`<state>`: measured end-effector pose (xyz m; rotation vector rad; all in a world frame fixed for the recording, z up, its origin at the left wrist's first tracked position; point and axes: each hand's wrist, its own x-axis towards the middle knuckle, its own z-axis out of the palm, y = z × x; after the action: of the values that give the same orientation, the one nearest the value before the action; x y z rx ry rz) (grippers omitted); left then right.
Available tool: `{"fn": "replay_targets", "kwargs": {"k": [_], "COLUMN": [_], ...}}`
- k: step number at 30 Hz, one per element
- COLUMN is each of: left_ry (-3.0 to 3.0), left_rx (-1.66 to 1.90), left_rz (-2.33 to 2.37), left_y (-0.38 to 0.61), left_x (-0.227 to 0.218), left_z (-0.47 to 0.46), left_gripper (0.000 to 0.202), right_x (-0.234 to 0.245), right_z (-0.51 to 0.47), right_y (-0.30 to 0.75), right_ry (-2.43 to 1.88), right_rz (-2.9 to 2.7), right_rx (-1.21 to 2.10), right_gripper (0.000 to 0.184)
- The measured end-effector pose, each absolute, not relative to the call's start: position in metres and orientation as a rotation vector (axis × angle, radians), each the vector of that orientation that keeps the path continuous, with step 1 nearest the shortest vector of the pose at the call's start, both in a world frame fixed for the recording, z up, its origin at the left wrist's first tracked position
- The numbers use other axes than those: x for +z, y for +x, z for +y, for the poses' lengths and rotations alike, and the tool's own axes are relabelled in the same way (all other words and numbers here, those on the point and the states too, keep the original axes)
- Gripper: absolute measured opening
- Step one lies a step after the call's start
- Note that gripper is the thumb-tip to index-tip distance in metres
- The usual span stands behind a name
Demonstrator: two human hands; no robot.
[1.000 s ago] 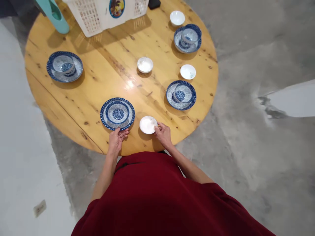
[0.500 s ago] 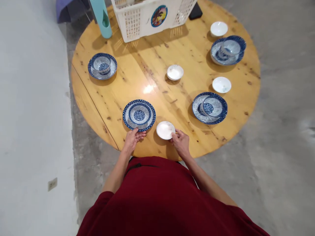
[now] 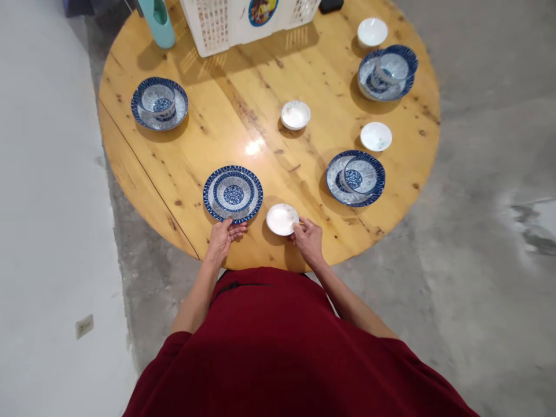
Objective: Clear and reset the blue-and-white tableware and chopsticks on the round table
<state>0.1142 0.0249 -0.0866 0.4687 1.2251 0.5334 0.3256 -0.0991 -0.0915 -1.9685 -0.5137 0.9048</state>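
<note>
At the near edge of the table, my left hand point(image 3: 225, 234) holds the front rim of a blue-and-white plate point(image 3: 210, 204). Its thumb lies on the rim and its fingers reach along the near side. A matching bowl point(image 3: 233, 194) with a dark patterned centre appears to sit in that plate. To the right, a small white dish point(image 3: 282, 219) has its right rim pinched between the thumb and fingers of my right hand point(image 3: 308, 238). Part of those fingers is hidden under the dish. A narrow strip of wood separates plate and dish.
Blue-and-white plates with bowls stand at left point(image 3: 159, 103), right point(image 3: 355, 178) and far right point(image 3: 388, 73). Small white dishes point(image 3: 296, 115) are spread among them. A white plastic basket point(image 3: 243, 29), a turquoise holder point(image 3: 158, 23) and a black object point(image 3: 330, 5) occupy the far side.
The head view has shifted, so the table and everything on it sit farther left and higher in the picture. Both hands keep the same hold on the plate and the dish.
</note>
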Motion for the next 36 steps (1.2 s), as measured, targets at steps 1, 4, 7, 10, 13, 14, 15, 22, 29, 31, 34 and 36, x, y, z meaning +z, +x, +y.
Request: {"fn": "replay_targets", "kwargs": {"k": [1,4,7,10,13,14,15,22,29,31,34,36], "left_ry": [0.472,0.478,0.481,0.491,0.494,0.492,0.494,0.656,0.757,0.775,0.782,0.769], "left_rx": [0.534,0.533,0.536,0.545,0.557,0.561,0.555,0.301,0.212,0.230,0.276,0.289], "left_rz": [1.224,1.228,1.237,1.250,1.262,1.265,1.263,1.085,1.020,1.011,1.041,1.069], "left_y": [0.114,0.114,0.115,0.117,0.117,0.116,0.115,0.131,0.194,0.205,0.218,0.224], "left_x": [-0.086,-0.086,-0.085,-0.086,-0.086,-0.086,-0.085,-0.082,-0.091,-0.094,-0.098,-0.100], "left_z": [0.025,0.024,0.024,0.025,0.025,0.024,0.023,0.002,0.008,0.011,0.014,0.015], "left_gripper": [0.022,0.023,0.023,0.023,0.024,0.025,0.026,0.037,0.024,0.028,0.033,0.036], "right_x": [-0.091,-0.089,-0.088,-0.087,-0.086,-0.086,-0.086,-0.097,-0.111,-0.113,-0.116,-0.118], "right_z": [-0.099,-0.099,-0.098,-0.095,-0.088,-0.086,-0.083,-0.063,-0.050,-0.047,-0.044,-0.043], "right_y": [0.325,0.326,0.327,0.328,0.328,0.328,0.328,0.335,0.350,0.353,0.358,0.361], "right_ry": [-1.964,-1.958,-1.960,-1.945,-1.941,-1.943,-1.946,-1.980,-1.993,-2.001,-2.021,-2.022], "right_rz": [-0.514,-0.526,-0.527,-0.519,-0.509,-0.504,-0.499,-0.557,-0.611,-0.637,-0.662,-0.667], "right_rx": [0.904,0.894,0.885,0.885,0.883,0.884,0.886,0.820,0.755,0.736,0.724,0.739], "right_gripper": [0.061,0.059,0.056,0.055,0.056,0.056,0.056,0.053,0.050,0.048,0.046,0.046]}}
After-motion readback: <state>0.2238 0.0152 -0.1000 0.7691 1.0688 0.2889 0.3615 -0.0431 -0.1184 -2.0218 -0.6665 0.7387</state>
